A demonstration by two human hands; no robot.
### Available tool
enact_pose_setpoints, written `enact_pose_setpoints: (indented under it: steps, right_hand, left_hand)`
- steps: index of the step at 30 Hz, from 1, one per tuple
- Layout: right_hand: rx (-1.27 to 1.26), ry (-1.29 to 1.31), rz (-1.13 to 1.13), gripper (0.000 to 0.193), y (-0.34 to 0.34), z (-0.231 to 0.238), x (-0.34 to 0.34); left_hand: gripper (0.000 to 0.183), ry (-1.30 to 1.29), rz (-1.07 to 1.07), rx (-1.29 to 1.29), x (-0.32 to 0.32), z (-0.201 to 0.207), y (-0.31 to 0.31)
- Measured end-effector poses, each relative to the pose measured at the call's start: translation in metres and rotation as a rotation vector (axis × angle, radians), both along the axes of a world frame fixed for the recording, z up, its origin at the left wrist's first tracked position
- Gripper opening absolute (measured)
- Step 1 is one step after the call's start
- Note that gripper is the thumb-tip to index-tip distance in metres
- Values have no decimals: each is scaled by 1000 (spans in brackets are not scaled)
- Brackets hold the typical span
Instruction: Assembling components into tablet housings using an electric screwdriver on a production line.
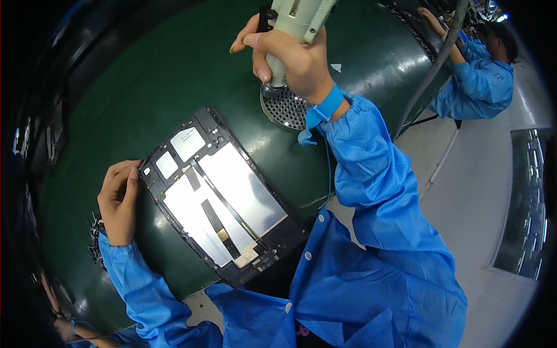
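A tablet chassis with silver panels, black edges and a dark flat ribbon cable lies slanted on the green work mat. My left hand pinches its upper-left corner between thumb and fingers. Beyond the chassis, my right hand is wrapped round a pale grey-green electric screwdriver, held upright with its nose down. That nose is over a round screw tray full of small holes; whether the bit touches a screw is hidden. A blue wrist strap circles my right wrist.
A small white scrap lies right of the screwdriver. A thick grey cable runs down the right side of the bench. Another person in blue works at the upper right. Small dark parts cluster beside my left sleeve.
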State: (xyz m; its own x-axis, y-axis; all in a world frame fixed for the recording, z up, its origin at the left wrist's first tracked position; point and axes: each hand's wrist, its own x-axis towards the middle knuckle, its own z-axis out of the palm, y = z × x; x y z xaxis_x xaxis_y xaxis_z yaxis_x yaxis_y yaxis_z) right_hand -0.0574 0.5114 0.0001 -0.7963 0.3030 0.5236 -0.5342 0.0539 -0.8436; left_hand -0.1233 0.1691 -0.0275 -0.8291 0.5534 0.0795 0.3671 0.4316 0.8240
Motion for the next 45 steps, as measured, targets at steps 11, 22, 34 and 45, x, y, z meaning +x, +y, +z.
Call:
enact_pose_setpoints:
  steps: [11, 22, 34, 45]
  right_hand:
    - [-6, -41, 4, 16, -10, 7, 6]
    - [47, -94, 285, 24, -97, 54, -16]
    - [-112, -118, 387, 18, -182, 30, -48]
    - [10, -231, 385, 24, -183, 29, -48]
  left_hand:
    - [17, 13, -44, 23, -3, 0, -6]
    - [17, 36, -166, 98, -11, -10, -6]
    - [18, -74, -144, 223, -15, -23, -7]
    - [17, 40, -143, 218, -15, -26, -9]
